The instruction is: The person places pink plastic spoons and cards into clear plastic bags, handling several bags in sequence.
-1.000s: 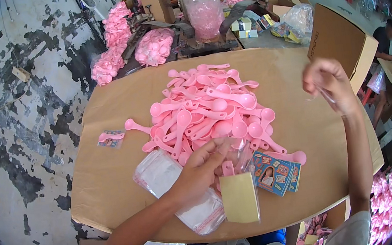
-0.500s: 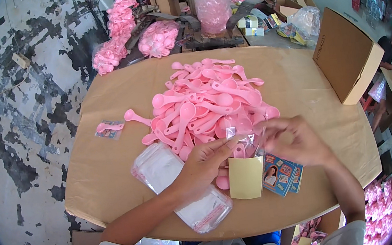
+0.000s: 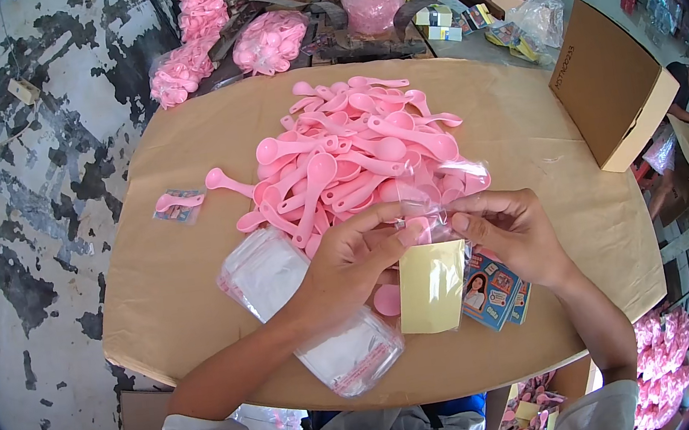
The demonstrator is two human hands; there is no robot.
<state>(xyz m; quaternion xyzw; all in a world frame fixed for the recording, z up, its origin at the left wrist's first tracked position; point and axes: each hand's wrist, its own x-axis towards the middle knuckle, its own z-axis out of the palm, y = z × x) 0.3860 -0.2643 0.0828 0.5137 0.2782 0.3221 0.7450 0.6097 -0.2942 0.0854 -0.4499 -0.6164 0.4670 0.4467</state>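
1. Both your hands meet over the near middle of the worktop [image 3: 195,259]. Your left hand [image 3: 358,256] and right hand [image 3: 506,234] pinch between their fingertips a small clear bag [image 3: 424,221] with something pink inside, most likely one spoon; the bag hangs just above the yellow card [image 3: 432,286].

2. Done so far, as it looks: one packed bag [image 3: 178,205] with pink spoons in it lies alone toward the left edge of the worktop. I see no other finished packs on it.

3. Left to do, by my judgement, is nearly everything: the pile of loose pink spoons [image 3: 355,158] is large and sits just beyond your hands, and the stack of empty clear bags [image 3: 305,314] under your left forearm looks thick. One loose spoon [image 3: 387,300] lies between that stack and the yellow card.

4. The printed cards [image 3: 491,290] rest just right of the yellow card, under your right wrist. Whether the bag in your hands is sealed, I cannot tell.

5. Against a second ago: your right hand was raised, open and empty, over the far right of the worktop near the cardboard box [image 3: 613,87], while your left alone reached down at the stack. Half a second ago the right had come in beside the left. Now both are closed on the bag.
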